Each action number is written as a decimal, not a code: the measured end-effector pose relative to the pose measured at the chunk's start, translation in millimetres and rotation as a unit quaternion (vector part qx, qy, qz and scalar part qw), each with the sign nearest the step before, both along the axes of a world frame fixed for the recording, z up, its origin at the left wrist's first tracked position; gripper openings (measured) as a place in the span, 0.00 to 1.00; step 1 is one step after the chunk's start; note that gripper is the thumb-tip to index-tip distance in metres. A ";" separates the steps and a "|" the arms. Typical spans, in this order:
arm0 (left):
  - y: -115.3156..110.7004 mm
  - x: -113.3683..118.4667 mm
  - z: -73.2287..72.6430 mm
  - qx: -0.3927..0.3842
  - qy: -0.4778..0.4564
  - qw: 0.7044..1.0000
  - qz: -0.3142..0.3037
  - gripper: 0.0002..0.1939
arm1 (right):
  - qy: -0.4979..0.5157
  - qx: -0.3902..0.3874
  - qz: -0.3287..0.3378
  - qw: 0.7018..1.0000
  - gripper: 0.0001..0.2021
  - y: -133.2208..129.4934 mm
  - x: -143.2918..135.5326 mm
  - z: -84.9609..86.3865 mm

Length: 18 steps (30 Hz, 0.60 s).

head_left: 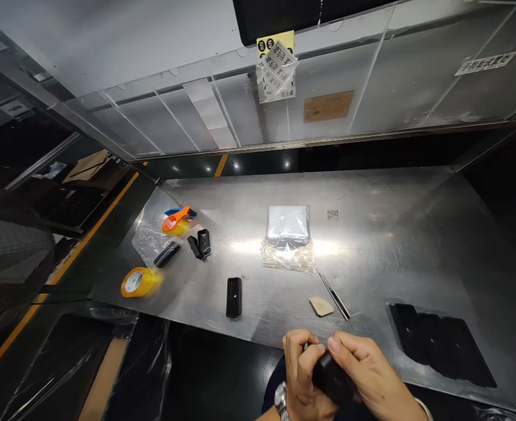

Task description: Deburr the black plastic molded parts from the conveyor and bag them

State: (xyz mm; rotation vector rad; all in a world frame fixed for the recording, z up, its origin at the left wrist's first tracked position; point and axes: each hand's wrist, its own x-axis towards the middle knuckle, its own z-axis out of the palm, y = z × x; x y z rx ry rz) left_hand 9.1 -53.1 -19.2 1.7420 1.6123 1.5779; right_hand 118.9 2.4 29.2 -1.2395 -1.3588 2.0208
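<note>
Near the front edge of the metal table, my left hand point(302, 371), with a watch on its wrist, is wrapped round a small black box-like piece point(332, 379). My right hand point(370, 367) grips the same piece from the other side, its thumb pressed at the top end. The underside of the piece is hidden by my fingers. Just beyond my hands lie a pair of tweezers point(333, 294) and a small beige pad point(321, 306). To their left, a black rectangular tray-like piece point(234, 297) rests on the table.
A clear plastic-wrapped stack point(288, 227) sits mid-table. Several flat black pieces point(444, 345) lie at right. At left are a yellow tape roll point(137, 282), an orange tape dispenser point(178, 220) and small black parts point(202, 242). A translucent panel point(236, 111) stands behind the table.
</note>
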 end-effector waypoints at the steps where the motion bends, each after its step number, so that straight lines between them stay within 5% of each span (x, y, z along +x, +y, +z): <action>1: 0.4 1.7 -1.1 -0.005 -0.024 1.000 -0.006 0.19 | 0.009 -0.031 -0.007 0.999 0.25 0.0 -0.1 -0.1; 3: 0.7 4.7 -4.5 -0.022 -0.089 0.996 -0.022 0.25 | 0.017 -0.059 -0.025 0.998 0.25 0.1 2.0 -0.7; 6: -1.3 7.7 -9.4 -0.072 -0.203 0.975 -0.058 0.35 | -0.008 -0.001 -0.068 0.998 0.24 1.4 10.8 -2.5; 9: -1.4 10.1 -4.9 -0.161 -0.356 0.915 -0.099 0.39 | -0.055 0.098 -0.101 0.989 0.21 3.8 23.1 -6.5; 13: 14.1 12.6 20.5 -0.252 -0.601 0.755 -0.078 0.34 | -0.084 0.209 -0.046 0.973 0.15 2.6 38.6 -16.4; 16: 33.0 10.6 38.0 -0.300 -0.737 0.605 -0.006 0.31 | -0.091 0.259 0.031 0.961 0.23 -3.0 47.8 -23.6; 18: 42.7 7.4 42.1 -0.316 -0.786 0.532 -0.003 0.31 | -0.093 0.288 0.058 0.951 0.29 -6.4 52.1 -26.6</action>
